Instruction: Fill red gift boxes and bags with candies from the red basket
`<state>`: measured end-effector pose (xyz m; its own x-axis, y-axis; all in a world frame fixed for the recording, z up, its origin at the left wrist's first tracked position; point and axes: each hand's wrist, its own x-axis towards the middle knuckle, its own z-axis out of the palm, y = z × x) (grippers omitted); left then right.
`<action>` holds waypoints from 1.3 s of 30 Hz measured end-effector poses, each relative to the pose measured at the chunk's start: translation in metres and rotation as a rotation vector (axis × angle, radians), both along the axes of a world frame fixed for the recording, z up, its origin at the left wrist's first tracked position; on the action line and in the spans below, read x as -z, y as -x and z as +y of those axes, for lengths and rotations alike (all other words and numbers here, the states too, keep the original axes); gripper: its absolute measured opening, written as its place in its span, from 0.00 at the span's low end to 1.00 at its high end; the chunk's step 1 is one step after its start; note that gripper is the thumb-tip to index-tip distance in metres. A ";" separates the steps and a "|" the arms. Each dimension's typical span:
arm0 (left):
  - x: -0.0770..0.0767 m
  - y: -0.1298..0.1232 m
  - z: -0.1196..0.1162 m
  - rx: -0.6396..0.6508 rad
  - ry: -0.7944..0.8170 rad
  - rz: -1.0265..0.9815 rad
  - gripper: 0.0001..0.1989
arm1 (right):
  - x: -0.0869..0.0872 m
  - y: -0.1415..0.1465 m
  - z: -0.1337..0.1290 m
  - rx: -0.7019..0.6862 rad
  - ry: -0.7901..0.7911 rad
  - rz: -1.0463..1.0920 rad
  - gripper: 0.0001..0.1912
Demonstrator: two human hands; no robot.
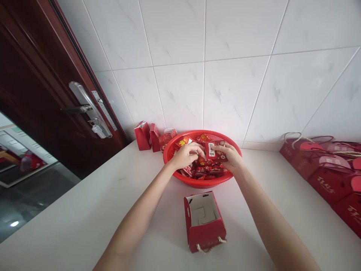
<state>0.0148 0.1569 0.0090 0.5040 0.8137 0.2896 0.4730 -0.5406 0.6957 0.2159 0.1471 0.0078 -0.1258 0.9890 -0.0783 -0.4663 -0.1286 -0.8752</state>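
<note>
My right hand (232,157) is gripping a maroon packet (220,153) over the red basket (203,183); left hand (187,155) is half-curling there, can't tell if empty. Open gift box (208,236) is sitting in front.

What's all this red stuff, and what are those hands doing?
A person's right hand is holding a dark red packet over a red basket full of small wrapped packets. The left hand is over the basket too, its fingers curled. In front, an open red box with rope handles shows its white inside. More red boxes with handles stand on the right.
</note>
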 end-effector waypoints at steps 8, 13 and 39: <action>0.001 -0.004 -0.001 0.192 0.220 0.640 0.25 | 0.002 -0.003 0.006 0.013 0.086 0.122 0.05; -0.001 -0.006 -0.006 0.164 0.223 0.573 0.18 | 0.005 -0.003 0.008 0.059 0.059 0.145 0.06; -0.006 -0.010 -0.007 -0.356 0.074 0.170 0.21 | 0.001 -0.002 0.002 -0.017 0.019 0.097 0.06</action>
